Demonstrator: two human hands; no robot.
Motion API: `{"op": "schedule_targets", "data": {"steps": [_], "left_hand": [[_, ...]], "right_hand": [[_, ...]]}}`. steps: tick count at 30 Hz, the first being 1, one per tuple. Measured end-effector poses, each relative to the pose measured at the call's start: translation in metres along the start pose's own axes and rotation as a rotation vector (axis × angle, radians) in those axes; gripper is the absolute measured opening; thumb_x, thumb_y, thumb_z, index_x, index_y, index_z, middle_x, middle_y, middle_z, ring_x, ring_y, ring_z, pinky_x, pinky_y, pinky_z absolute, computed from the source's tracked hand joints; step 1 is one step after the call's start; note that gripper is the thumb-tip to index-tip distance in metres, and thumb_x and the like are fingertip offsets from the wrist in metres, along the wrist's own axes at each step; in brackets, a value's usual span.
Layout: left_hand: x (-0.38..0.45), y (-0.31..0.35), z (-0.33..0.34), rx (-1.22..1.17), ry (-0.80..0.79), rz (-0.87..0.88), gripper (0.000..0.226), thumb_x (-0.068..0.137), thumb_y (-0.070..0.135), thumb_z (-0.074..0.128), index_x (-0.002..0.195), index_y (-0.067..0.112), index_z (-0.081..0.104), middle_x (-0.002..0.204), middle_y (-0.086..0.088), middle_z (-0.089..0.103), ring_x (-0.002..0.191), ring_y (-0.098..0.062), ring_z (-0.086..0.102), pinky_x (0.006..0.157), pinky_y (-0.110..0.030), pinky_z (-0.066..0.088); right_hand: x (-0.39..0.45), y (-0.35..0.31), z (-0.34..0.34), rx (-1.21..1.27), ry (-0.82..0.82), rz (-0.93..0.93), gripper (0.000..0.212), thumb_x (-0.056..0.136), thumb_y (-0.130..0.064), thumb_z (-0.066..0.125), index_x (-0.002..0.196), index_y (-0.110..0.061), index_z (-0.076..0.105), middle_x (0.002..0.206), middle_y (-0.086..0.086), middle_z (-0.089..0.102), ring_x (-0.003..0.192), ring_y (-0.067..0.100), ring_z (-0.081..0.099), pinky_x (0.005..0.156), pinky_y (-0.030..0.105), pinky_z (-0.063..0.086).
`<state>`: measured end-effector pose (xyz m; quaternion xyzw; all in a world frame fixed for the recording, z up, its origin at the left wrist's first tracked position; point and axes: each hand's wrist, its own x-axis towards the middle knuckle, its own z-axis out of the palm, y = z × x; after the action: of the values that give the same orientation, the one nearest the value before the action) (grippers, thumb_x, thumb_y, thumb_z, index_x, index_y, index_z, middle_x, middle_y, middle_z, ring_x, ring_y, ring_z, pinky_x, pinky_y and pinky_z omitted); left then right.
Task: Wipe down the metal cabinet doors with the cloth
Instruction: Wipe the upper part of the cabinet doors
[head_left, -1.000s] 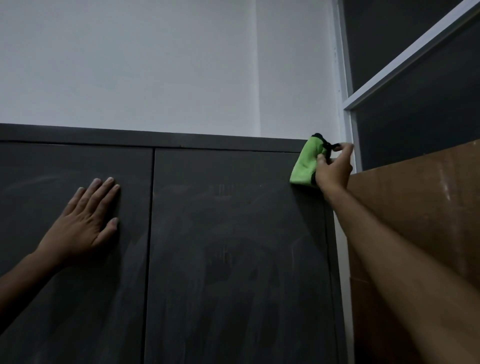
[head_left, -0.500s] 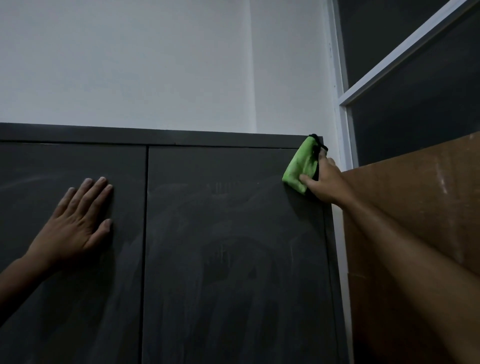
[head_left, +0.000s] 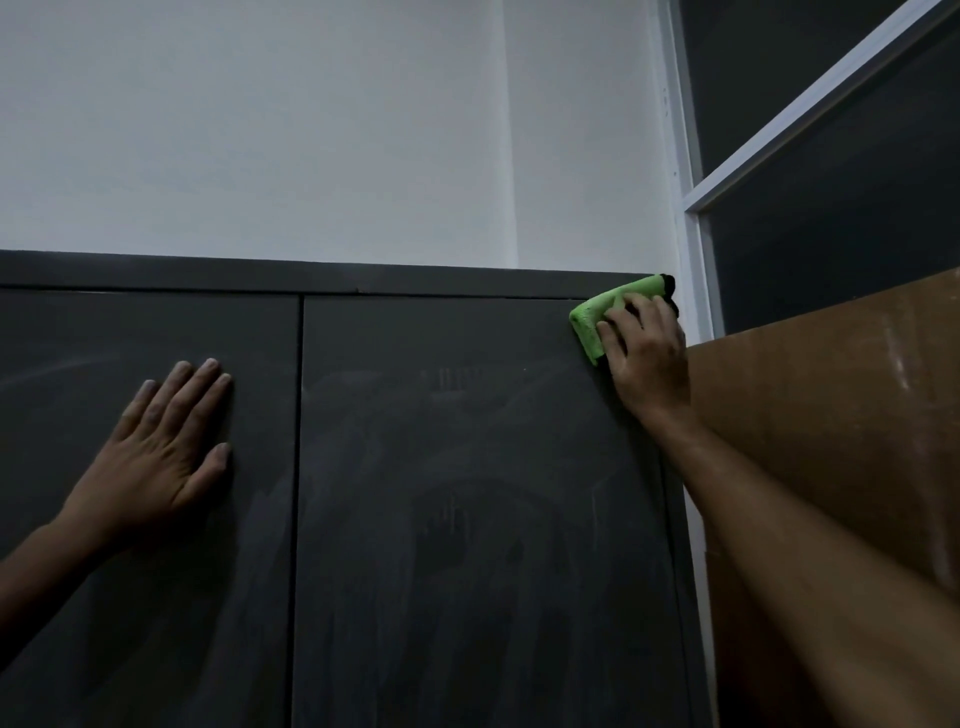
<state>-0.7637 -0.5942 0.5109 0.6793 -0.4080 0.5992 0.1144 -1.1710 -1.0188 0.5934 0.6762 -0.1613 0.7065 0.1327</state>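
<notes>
My right hand (head_left: 647, 358) pressed the folded green cloth (head_left: 605, 312) against the top right corner of the right cabinet door (head_left: 467, 519), fingers spread over it and holding it flat to the metal. My left hand (head_left: 166, 447) lay open, palm flat on the left door (head_left: 130, 623), bracing it. I judged I was wiping the right door's upper edge. Faint smears showed lower on that door, so the next move called for dragging the cloth along or down with firm pressure.
</notes>
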Motion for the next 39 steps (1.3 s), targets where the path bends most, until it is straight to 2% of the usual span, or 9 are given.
{"op": "schedule_targets", "data": {"steps": [4, 8, 11, 16, 22, 26, 29, 34, 39], "left_hand": [[0.0, 0.006, -0.005, -0.007, 0.024, 0.0, 0.079, 0.103, 0.061, 0.022, 0.169, 0.018, 0.014, 0.177, -0.004, 0.008, 0.164, -0.025, 0.006, 0.132, -0.038, -0.006], [0.0, 0.008, -0.008, -0.015, 0.039, 0.012, 0.078, 0.104, 0.06, 0.021, 0.169, 0.017, 0.013, 0.177, -0.004, 0.007, 0.164, -0.026, 0.005, 0.132, -0.038, -0.006], [-0.001, 0.013, -0.011, -0.038, 0.057, 0.014, 0.077, 0.104, 0.057, 0.024, 0.169, 0.017, 0.014, 0.177, -0.004, 0.007, 0.164, -0.026, 0.004, 0.132, -0.039, -0.005], [-0.001, 0.025, -0.024, -0.052, 0.059, 0.014, 0.077, 0.102, 0.051, 0.029, 0.168, 0.015, 0.014, 0.177, -0.005, 0.007, 0.164, -0.025, 0.004, 0.132, -0.04, -0.004], [-0.002, 0.029, -0.028, -0.037, 0.052, 0.008, 0.076, 0.103, 0.05, 0.031, 0.168, 0.013, 0.014, 0.177, -0.005, 0.006, 0.164, -0.022, 0.0, 0.132, -0.038, -0.005], [-0.003, 0.028, -0.028, -0.035, 0.045, 0.003, 0.076, 0.103, 0.051, 0.029, 0.168, 0.015, 0.014, 0.177, -0.005, 0.005, 0.164, -0.023, 0.001, 0.132, -0.039, -0.005], [-0.002, 0.03, -0.031, -0.041, 0.044, 0.002, 0.076, 0.103, 0.05, 0.029, 0.168, 0.014, 0.014, 0.177, -0.005, 0.006, 0.164, -0.022, 0.0, 0.132, -0.039, -0.005], [-0.002, 0.031, -0.031, -0.033, 0.044, 0.001, 0.077, 0.103, 0.05, 0.03, 0.168, 0.011, 0.014, 0.177, -0.007, 0.007, 0.164, -0.022, -0.001, 0.132, -0.038, -0.006], [-0.002, 0.029, -0.03, -0.038, 0.026, 0.007, 0.077, 0.104, 0.052, 0.028, 0.169, 0.015, 0.011, 0.177, -0.005, 0.004, 0.164, -0.023, 0.0, 0.132, -0.041, -0.004]], "right_hand": [[-0.011, 0.0, 0.007, 0.074, -0.065, 0.044, 0.041, 0.101, -0.029, 0.055, 0.139, -0.015, 0.06, 0.157, 0.013, 0.04, 0.15, 0.039, 0.025, 0.118, 0.057, 0.032], [0.009, -0.023, 0.011, 0.019, -0.012, 0.098, 0.048, 0.102, -0.041, 0.051, 0.142, -0.017, 0.06, 0.151, 0.015, 0.041, 0.133, 0.039, 0.036, 0.107, 0.054, 0.041], [0.027, -0.067, 0.019, 0.063, 0.013, 0.183, 0.054, 0.099, -0.052, 0.053, 0.14, -0.018, 0.062, 0.145, 0.017, 0.044, 0.128, 0.039, 0.038, 0.106, 0.05, 0.039], [-0.005, -0.084, 0.023, 0.032, 0.02, -0.066, 0.048, 0.092, -0.052, 0.059, 0.125, -0.019, 0.073, 0.125, 0.016, 0.056, 0.111, 0.038, 0.048, 0.092, 0.044, 0.046], [0.03, -0.054, 0.024, -0.019, 0.111, 0.303, 0.056, 0.098, -0.059, 0.047, 0.136, -0.022, 0.065, 0.138, 0.016, 0.049, 0.121, 0.04, 0.043, 0.099, 0.048, 0.042], [0.014, -0.101, 0.038, 0.082, 0.089, 0.037, 0.046, 0.093, -0.053, 0.061, 0.123, -0.022, 0.074, 0.128, 0.017, 0.057, 0.113, 0.042, 0.049, 0.095, 0.045, 0.043], [-0.023, -0.081, 0.034, 0.032, 0.074, -0.093, 0.039, 0.092, -0.051, 0.062, 0.115, -0.022, 0.075, 0.121, 0.015, 0.059, 0.106, 0.04, 0.052, 0.087, 0.047, 0.046], [0.029, -0.069, 0.028, 0.011, 0.149, 0.318, 0.052, 0.096, -0.059, 0.048, 0.127, -0.023, 0.069, 0.131, 0.016, 0.052, 0.117, 0.04, 0.045, 0.096, 0.048, 0.042], [-0.001, -0.139, 0.046, 0.115, 0.072, -0.002, 0.038, 0.089, -0.052, 0.062, 0.113, -0.026, 0.076, 0.123, 0.011, 0.059, 0.11, 0.038, 0.051, 0.089, 0.043, 0.043]]}}
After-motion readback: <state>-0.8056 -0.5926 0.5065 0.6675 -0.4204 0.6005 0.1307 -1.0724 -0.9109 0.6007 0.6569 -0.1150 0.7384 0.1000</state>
